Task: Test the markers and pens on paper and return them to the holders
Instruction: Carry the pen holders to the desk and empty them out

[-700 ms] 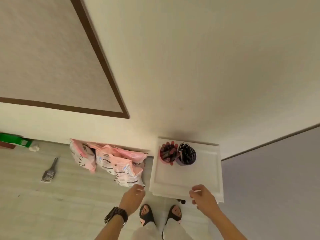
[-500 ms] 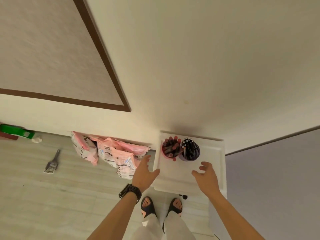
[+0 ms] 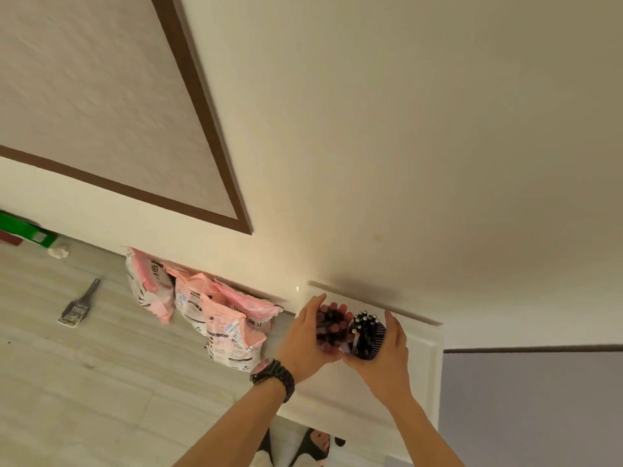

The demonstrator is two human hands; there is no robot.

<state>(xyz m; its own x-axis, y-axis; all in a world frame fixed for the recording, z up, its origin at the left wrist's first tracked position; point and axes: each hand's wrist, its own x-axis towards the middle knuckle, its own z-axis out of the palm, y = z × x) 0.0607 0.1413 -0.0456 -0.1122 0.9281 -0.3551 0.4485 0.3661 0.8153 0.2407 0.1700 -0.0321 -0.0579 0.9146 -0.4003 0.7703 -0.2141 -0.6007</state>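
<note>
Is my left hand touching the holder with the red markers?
Touching. The head view shows the left hand wrapped around the red marker holder, fingers curled over its far side.

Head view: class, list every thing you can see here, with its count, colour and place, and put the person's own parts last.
marker holder: one, reddish, on the table, mostly hidden
markers: many, red-capped, in it
pen holder: one, dark striped, right of the marker holder
pens: many, black, in it
table: one, white, against the wall
bags: several, pink, floor, against the wall
brush: one, grey, floor, left
green object: one, green, far left
sandals: two, dark, bottom edge
watch: one, black, left wrist
left grip: one, round the marker holder
right grip: one, round the pen holder
</note>
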